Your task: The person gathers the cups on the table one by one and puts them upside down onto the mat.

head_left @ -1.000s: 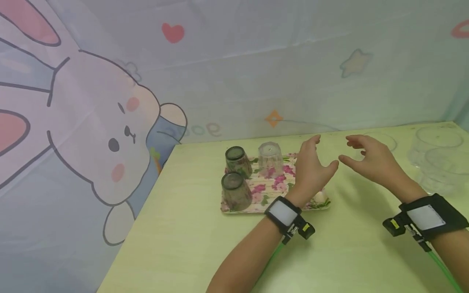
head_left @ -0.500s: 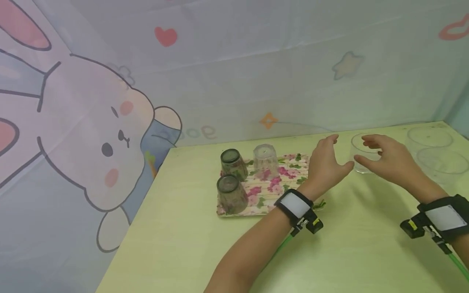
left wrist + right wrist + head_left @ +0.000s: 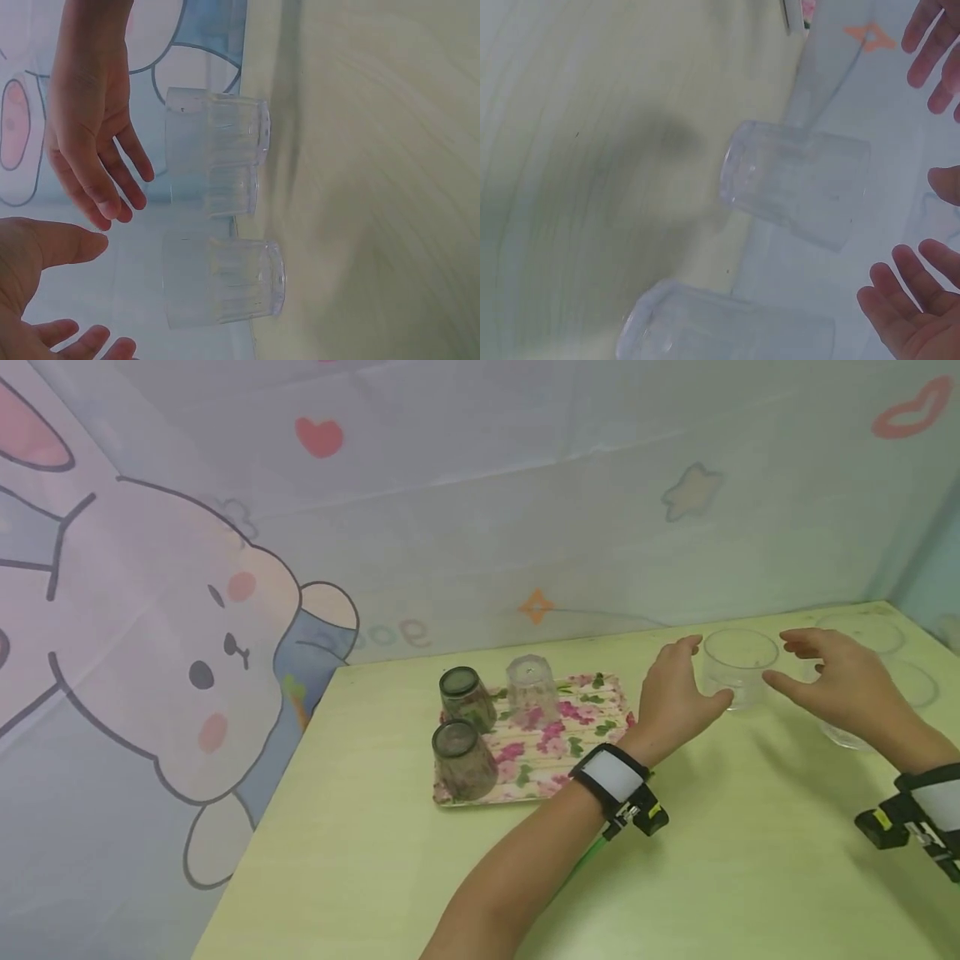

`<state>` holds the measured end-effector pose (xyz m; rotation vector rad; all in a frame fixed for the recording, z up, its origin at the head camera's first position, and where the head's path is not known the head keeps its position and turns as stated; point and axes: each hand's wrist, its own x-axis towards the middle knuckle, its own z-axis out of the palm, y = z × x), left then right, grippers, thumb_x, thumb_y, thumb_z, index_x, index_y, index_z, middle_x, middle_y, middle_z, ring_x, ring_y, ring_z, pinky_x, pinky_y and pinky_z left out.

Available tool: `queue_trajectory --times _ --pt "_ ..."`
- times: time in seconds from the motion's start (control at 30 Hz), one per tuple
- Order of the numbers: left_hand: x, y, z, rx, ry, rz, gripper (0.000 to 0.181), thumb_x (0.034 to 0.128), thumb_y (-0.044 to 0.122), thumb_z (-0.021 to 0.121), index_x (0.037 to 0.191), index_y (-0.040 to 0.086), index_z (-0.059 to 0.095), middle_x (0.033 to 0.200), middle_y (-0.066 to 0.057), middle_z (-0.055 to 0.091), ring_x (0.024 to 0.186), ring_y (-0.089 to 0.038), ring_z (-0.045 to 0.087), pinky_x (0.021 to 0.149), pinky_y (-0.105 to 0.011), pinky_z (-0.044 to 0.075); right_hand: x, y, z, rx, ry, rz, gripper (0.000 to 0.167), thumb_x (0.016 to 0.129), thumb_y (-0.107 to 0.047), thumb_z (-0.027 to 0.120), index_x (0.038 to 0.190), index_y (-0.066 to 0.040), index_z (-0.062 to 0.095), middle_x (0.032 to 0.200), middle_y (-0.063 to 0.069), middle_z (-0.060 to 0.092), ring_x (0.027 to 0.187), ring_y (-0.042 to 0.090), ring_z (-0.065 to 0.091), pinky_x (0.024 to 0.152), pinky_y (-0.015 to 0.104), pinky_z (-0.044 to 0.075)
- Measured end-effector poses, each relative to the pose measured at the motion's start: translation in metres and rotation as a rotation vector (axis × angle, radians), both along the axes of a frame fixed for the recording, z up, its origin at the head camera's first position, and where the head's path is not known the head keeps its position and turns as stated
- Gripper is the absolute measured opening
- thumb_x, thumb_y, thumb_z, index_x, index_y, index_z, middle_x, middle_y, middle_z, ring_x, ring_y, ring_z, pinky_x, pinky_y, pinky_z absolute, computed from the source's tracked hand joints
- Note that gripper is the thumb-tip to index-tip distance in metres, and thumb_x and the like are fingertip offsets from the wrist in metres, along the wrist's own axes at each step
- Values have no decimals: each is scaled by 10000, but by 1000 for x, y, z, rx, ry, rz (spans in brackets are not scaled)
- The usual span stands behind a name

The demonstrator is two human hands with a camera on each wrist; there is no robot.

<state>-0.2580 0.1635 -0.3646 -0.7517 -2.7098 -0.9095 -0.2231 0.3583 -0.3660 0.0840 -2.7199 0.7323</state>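
Note:
In the head view a clear glass stands upright between the two hands. My left hand is at its left side, fingers spread, holding nothing. On its right, my right hand is held in the air with fingers parted and bent a little, also empty. Neither hand visibly touches the glass. Two more clear glasses stand behind and beside the right hand, partly hidden by it. The left wrist view shows several clear glasses on the table, with both hands above table level; the right wrist view shows two glasses.
A flowered tray lies left of my left hand. On it stand two dark glasses and a clear glass, all upside down. Behind the table hangs a cloth with a printed rabbit.
Both hands have moved right, away from the tray, and now stand on either side of the clear glass, a little farther apart. The head view has shifted slightly to the right.

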Motion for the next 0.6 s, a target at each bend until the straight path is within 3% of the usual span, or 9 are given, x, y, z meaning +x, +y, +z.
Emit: queue_trajectory --times 0.33,0.6 --pt "-3 7 -3 -25 7 5 661 835 385 708 1405 200 431 1282 98 556 1114 -17 575 850 -82 450 -3 14 -2 58 28 -42 582 927 -277 606 1304 135 443 1233 374 485 1075 512 489 819 634 457" --pt "-6 23 2 -65 12 -14 662 843 411 697 1412 211 426 1298 124 537 1136 5 557 850 -63 438 -9 36 1 30 -53 -94 634 965 -312 542 1360 150 362 1285 421 421 1119 567 409 896 718 361"
